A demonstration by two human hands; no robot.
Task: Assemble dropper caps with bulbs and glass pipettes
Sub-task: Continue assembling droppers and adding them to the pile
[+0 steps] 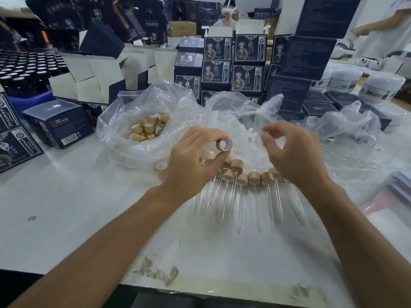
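Nearest: bare stretch of white tabletop [66, 218], scuffed at the front edge.

Next out: row of finished droppers [242, 183] lying on the tabletop, bamboo-look collars side by side in an arc, glass pipettes [239, 210] pointing toward the wearer. Roughly ten or more visible; exact count not possible, some hidden under the hands. Counted as done.

Above the row: left hand [191, 163], grip closed round one loose bamboo cap [224, 145], pinched between thumb and fingertips, open bore with white liner turned toward the right hand. No bulb or pipette seen in this cap; judged unassembled, the piece in hand. Right hand [295, 156] just beside it, thumb and forefinger curled toward each other with a gap between, nothing seen between them; grip holds nothing as far as visible. One stray cap [161, 166] on the tabletop left of the left hand.

Behind: clear bag of bamboo caps [148, 130] at left, still well stocked. White bulbs [246, 132] in the middle bag, just beyond the hands. Third clear bag [347, 152] at right, contents look like loose glass pipettes, not certain.

Judgement: early to middle of the batch; plenty of caps left. Next needed: a bulb for the held cap.

Farthest: stacked navy cartons [246, 70], white jars [384, 87] at right.
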